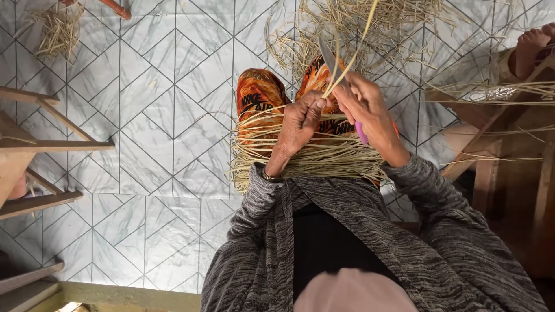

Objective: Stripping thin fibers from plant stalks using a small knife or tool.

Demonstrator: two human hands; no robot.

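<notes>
My cardigan point(439, 242) is a loose grey-and-black marled knit, its ribbed cuffs ending just below my left hand point(299, 124) and right hand point(365, 107). It hangs open over a black top point(326, 242) and a pale pink garment point(352, 292). A dark bangle point(272, 177) circles my left wrist. Orange-and-black patterned trousers point(258, 92) cover my knees beyond the grip.
</notes>
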